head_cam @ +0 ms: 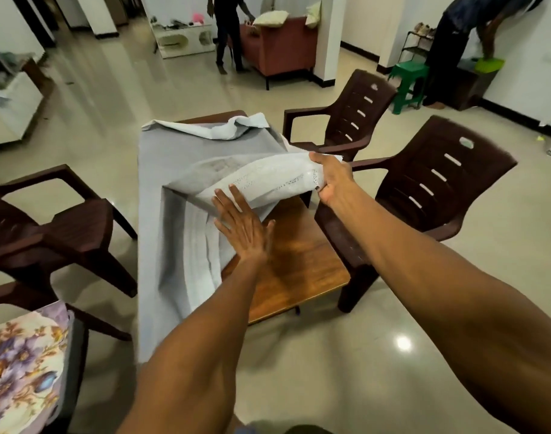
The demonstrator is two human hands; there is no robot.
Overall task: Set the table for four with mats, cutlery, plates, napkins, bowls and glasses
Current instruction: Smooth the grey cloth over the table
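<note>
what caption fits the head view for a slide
Right hand grips a pale grey tablecloth edge while the flat left hand presses it onto the brown wooden table.

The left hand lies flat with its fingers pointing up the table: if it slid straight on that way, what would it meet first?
Most likely the raised fold of the white tablecloth, which the right hand holds up just beyond the left hand fingertips. Depth is unclear; it might slip under the fold.
</note>
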